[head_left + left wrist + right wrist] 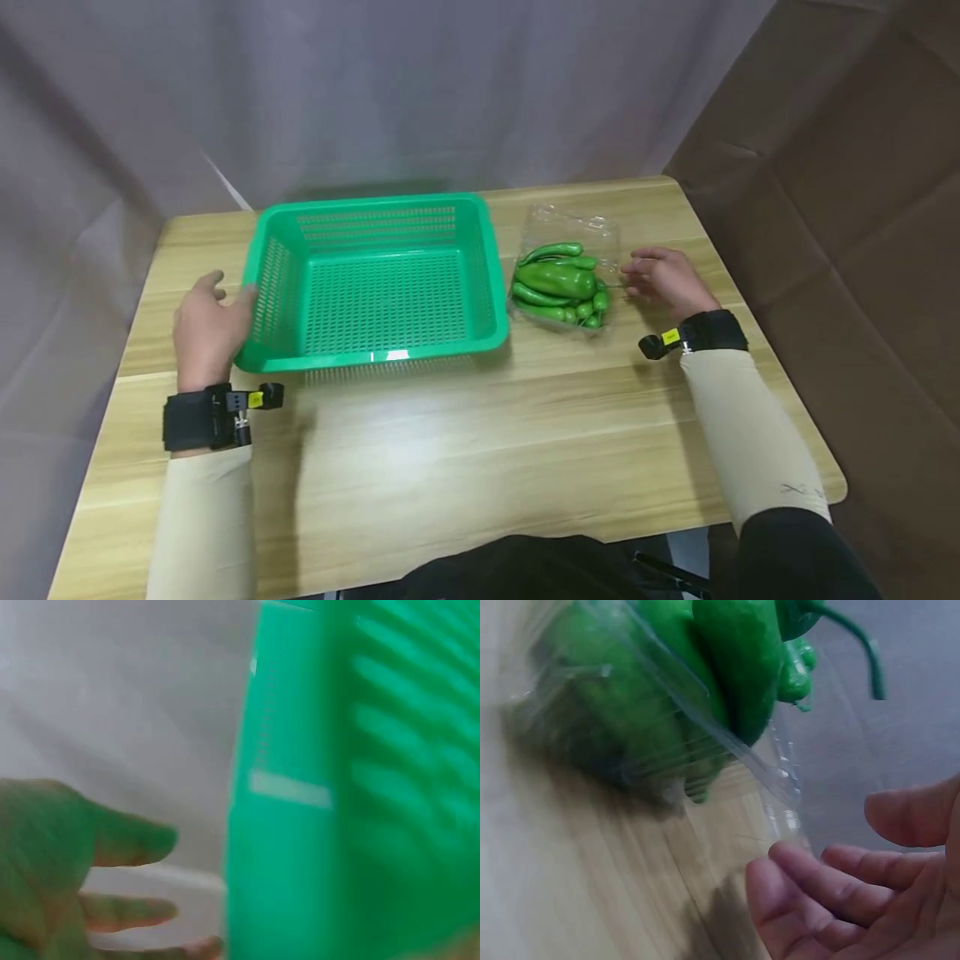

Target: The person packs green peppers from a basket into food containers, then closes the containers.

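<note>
A green plastic basket (386, 363) with slotted walls stands on the table, and nothing lies in it. My left hand (213, 321) is at its left side, fingers extended; in the left wrist view its fingers (135, 911) are just beside the basket wall (281, 877), and whether any touch it cannot be told. Right of the basket sits a clear plastic clamshell box (573, 218), lid folded back, filled with green peppers (558, 281) of several sizes. My right hand (663, 279) hovers beside the box's right edge, fingers loosely bent, holding nothing.
The light wooden table (420, 450) has bare wood in front of the basket and box. A grey curtain (420, 92) hangs behind it, and a brown cloth (847, 217) covers the right side.
</note>
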A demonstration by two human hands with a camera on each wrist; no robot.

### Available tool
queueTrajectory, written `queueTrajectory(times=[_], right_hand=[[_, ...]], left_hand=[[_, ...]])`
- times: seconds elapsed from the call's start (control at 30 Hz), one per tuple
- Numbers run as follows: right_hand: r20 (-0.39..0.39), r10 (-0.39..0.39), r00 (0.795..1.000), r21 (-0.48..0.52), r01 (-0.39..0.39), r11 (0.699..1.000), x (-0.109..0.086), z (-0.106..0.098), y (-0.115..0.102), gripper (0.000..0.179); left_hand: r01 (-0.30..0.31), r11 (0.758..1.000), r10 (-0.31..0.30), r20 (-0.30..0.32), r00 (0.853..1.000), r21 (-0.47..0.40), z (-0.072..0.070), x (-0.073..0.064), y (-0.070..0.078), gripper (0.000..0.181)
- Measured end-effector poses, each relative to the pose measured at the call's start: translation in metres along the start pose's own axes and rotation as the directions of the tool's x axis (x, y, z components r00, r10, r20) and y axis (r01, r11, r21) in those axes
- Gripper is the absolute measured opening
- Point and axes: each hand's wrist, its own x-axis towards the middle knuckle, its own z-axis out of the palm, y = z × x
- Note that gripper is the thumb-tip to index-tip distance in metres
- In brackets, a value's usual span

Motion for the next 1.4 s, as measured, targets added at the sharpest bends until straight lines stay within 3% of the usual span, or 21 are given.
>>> queueTrajectory(times=[0.07,0.13,0.23,0.3,0.37,0.43,0.5,0.53,0.6,0.7,0.8,0.93,1.03,1.23,1.33,1.4], right_hand=[[0.021,0.017,1.000,0.060,-0.018,0.998,0.006,0.005,-0.001,0.056],[0.040,0.029,0.999,0.100,-0.033,0.994,0.010,0.009,-0.001,0.057],[0.052,0.045,0.998,0.122,-0.052,0.991,0.013,0.015,0.000,0.061],[0.054,0.053,0.997,0.136,-0.060,0.989,0.013,0.018,0.001,0.065],[0.048,0.063,0.997,0.165,-0.070,0.984,0.013,0.021,0.002,0.068],[0.046,0.063,0.997,0.211,-0.072,0.975,0.012,0.023,0.003,0.069],[0.039,0.050,0.998,0.283,-0.059,0.957,0.012,0.025,0.004,0.069],[0.035,0.041,0.999,0.326,-0.050,0.944,0.011,0.026,0.003,0.069],[0.021,0.008,1.000,0.385,-0.015,0.923,0.011,0.029,0.003,0.068],[-0.020,-0.048,0.999,0.439,0.052,0.897,0.009,0.032,0.002,0.066],[-0.057,-0.110,0.992,0.416,0.124,0.901,0.006,0.034,0.000,0.059],[-0.117,-0.169,0.979,0.393,0.202,0.897,-0.001,0.038,0.000,0.042],[-0.158,-0.194,0.968,0.355,0.239,0.904,-0.007,0.041,0.002,0.035],[-0.206,-0.194,0.959,0.216,0.238,0.947,-0.016,0.046,0.011,0.042],[-0.204,-0.179,0.962,0.255,0.229,0.939,-0.020,0.048,0.016,0.045],[-0.199,-0.164,0.966,0.325,0.223,0.919,-0.023,0.049,0.019,0.049]], left_hand=[[-0.064,0.998,0.064,-0.072,0.995,0.005,0.002,0.002,0.019,0.067],[-0.162,0.987,0.160,-0.098,0.982,-0.014,0.011,0.003,0.040,0.060],[-0.312,0.949,0.309,-0.067,0.949,-0.051,0.034,0.004,0.074,0.050],[-0.408,0.912,0.408,-0.017,0.913,-0.047,0.054,0.002,0.096,0.046],[-0.488,0.872,0.490,0.080,0.868,-0.041,0.077,-0.003,0.117,0.043],[-0.547,0.837,0.538,0.214,0.815,-0.021,0.101,-0.011,0.138,0.044],[-0.571,0.821,0.534,0.361,0.764,-0.007,0.124,-0.020,0.158,0.050],[-0.569,0.822,0.513,0.426,0.745,0.006,0.134,-0.024,0.166,0.055],[-0.550,0.834,0.460,0.504,0.731,0.037,0.152,-0.029,0.180,0.064],[-0.508,0.859,0.413,0.515,0.752,0.054,0.176,-0.031,0.192,0.073],[-0.479,0.877,0.411,0.478,0.776,0.025,0.192,-0.030,0.199,0.078],[-0.440,0.892,0.434,0.451,0.780,-0.098,0.208,-0.034,0.204,0.093],[-0.388,0.903,0.429,0.419,0.800,-0.184,0.219,-0.046,0.205,0.104],[-0.255,0.940,0.322,0.342,0.883,-0.228,0.241,-0.081,0.204,0.080],[-0.220,0.939,0.294,0.283,0.913,-0.265,0.255,-0.093,0.196,0.073],[-0.197,0.938,0.273,0.258,0.927,-0.286,0.263,-0.097,0.189,0.075]])
